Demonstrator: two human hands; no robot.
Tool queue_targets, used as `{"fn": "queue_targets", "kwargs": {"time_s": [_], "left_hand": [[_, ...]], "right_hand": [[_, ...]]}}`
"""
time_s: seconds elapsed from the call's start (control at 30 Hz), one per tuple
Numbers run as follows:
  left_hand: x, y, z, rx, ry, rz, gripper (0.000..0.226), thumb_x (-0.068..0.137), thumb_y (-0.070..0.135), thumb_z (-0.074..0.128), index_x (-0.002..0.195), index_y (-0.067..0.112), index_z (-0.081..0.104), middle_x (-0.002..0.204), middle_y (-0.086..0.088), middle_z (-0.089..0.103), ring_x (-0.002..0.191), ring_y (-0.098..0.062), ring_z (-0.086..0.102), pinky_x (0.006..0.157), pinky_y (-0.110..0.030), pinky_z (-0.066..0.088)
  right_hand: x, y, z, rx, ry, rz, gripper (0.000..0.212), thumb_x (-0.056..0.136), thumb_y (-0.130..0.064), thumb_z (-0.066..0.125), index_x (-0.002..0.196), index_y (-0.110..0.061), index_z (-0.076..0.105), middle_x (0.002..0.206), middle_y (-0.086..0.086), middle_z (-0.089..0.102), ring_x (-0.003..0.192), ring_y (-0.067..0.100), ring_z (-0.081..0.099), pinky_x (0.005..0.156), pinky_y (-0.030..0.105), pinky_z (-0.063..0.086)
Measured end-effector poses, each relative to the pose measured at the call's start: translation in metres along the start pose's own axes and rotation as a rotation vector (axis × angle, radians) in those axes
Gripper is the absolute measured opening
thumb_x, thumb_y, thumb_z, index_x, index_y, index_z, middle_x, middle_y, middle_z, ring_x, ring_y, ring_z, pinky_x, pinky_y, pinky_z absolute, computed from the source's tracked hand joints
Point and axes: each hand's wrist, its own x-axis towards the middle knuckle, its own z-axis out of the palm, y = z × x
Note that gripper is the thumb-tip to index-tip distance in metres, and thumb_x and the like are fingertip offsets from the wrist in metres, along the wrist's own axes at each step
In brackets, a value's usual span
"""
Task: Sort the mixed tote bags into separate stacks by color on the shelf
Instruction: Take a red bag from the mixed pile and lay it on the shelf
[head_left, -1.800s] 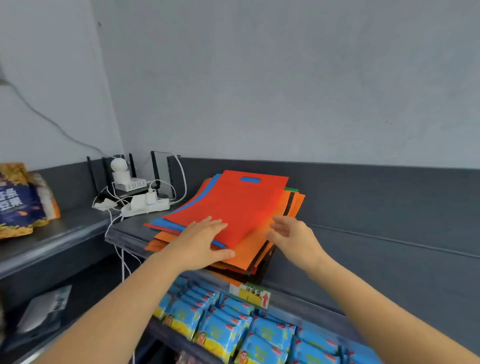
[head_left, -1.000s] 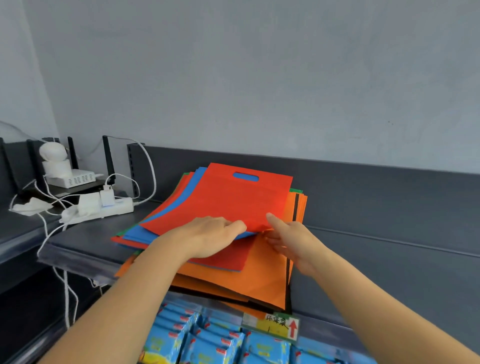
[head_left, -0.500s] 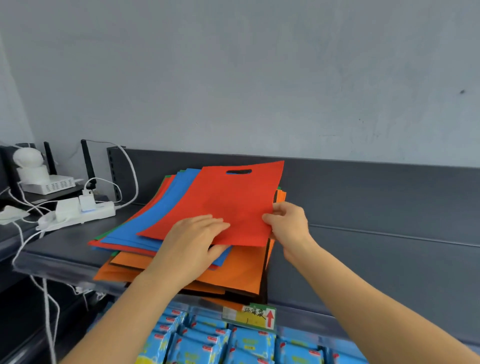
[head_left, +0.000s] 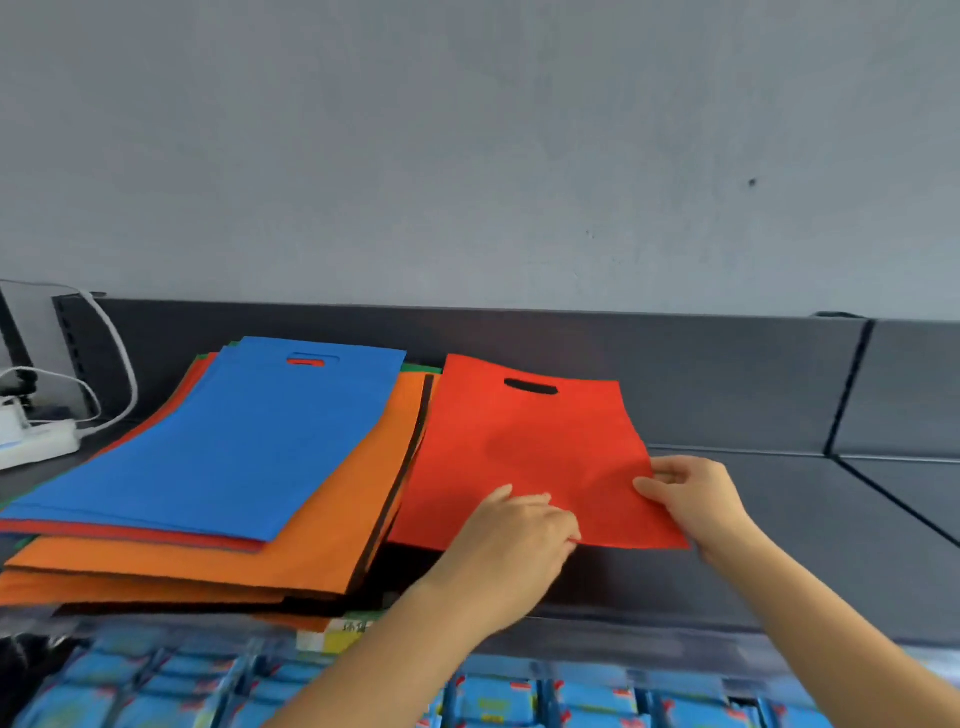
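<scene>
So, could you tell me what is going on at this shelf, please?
A person is sorting tote bags by colour. The left hand and the right hand hold one red bag by its near edge, the right one pinching the corner. The bag is just to the right of the mixed pile on the dark shelf, apart from the rest. The pile has a blue bag on top, with orange, red and black ones beneath.
</scene>
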Motion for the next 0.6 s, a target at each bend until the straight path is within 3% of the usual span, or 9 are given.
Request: {"fn": "queue_targets", "kwargs": {"time_s": [0.07, 0.13, 0.23, 0.33, 0.43, 0.5, 0.6], "left_hand": [[0.005, 0.010, 0.013, -0.055, -0.136, -0.060, 0.029, 0.098, 0.031, 0.036, 0.113, 0.024, 0.060, 0.125, 0.007, 0.059, 0.132, -0.013, 0.040, 0.108, -0.042, 0.025], [0.007, 0.015, 0.022, -0.128, -0.199, -0.091, 0.029, 0.099, 0.035, 0.038, 0.115, 0.023, 0.060, 0.126, 0.006, 0.058, 0.129, -0.014, 0.041, 0.106, -0.041, 0.030], [0.007, 0.014, 0.032, -0.261, -0.274, -0.116, 0.038, 0.098, 0.043, 0.040, 0.118, 0.020, 0.062, 0.128, 0.001, 0.059, 0.123, -0.016, 0.047, 0.100, -0.038, 0.039], [0.006, 0.007, 0.037, -0.327, -0.306, -0.129, 0.041, 0.099, 0.045, 0.037, 0.127, 0.023, 0.058, 0.142, 0.003, 0.047, 0.133, -0.010, 0.038, 0.109, -0.031, 0.031], [0.005, 0.003, 0.039, -0.339, -0.339, -0.126, 0.043, 0.101, 0.043, 0.032, 0.131, 0.023, 0.053, 0.146, 0.007, 0.040, 0.137, -0.007, 0.030, 0.112, -0.027, 0.025], [0.005, 0.004, 0.037, -0.291, -0.343, -0.119, 0.042, 0.102, 0.037, 0.032, 0.133, 0.019, 0.052, 0.147, 0.007, 0.039, 0.137, -0.009, 0.031, 0.112, -0.028, 0.025], [0.001, 0.006, 0.028, -0.185, -0.215, -0.146, 0.038, 0.100, 0.022, 0.035, 0.133, 0.016, 0.053, 0.147, 0.003, 0.039, 0.136, -0.012, 0.034, 0.111, -0.031, 0.029]], "right_hand": [[-0.001, 0.008, -0.009, -0.070, 0.021, 0.008, 0.020, 0.076, -0.006, 0.072, 0.090, -0.019, 0.075, 0.080, 0.001, 0.073, 0.081, 0.019, 0.067, 0.083, 0.037, 0.052], [0.000, 0.015, -0.017, -0.173, 0.056, -0.005, 0.023, 0.078, -0.005, 0.071, 0.100, -0.012, 0.073, 0.085, 0.005, 0.071, 0.083, 0.018, 0.064, 0.078, 0.026, 0.046], [0.004, 0.022, -0.026, -0.396, 0.043, 0.016, 0.030, 0.078, -0.008, 0.070, 0.109, -0.005, 0.068, 0.102, 0.012, 0.070, 0.100, 0.028, 0.062, 0.084, 0.029, 0.045], [0.002, 0.022, -0.029, -0.713, -0.028, 0.029, 0.043, 0.081, -0.018, 0.064, 0.122, -0.007, 0.057, 0.120, 0.011, 0.060, 0.112, 0.032, 0.056, 0.089, 0.037, 0.046], [-0.003, 0.014, -0.014, -0.780, -0.058, -0.199, 0.048, 0.087, -0.026, 0.060, 0.133, -0.017, 0.051, 0.135, 0.005, 0.050, 0.124, 0.025, 0.048, 0.097, 0.033, 0.040], [-0.007, 0.008, 0.005, -0.746, -0.169, -0.369, 0.043, 0.091, -0.026, 0.056, 0.133, -0.017, 0.052, 0.141, 0.002, 0.047, 0.130, 0.019, 0.042, 0.105, 0.026, 0.031], [-0.015, 0.008, 0.032, -0.762, -0.369, -0.478, 0.040, 0.095, -0.024, 0.050, 0.135, -0.018, 0.050, 0.147, 0.002, 0.041, 0.136, 0.014, 0.035, 0.108, 0.017, 0.019]]}}
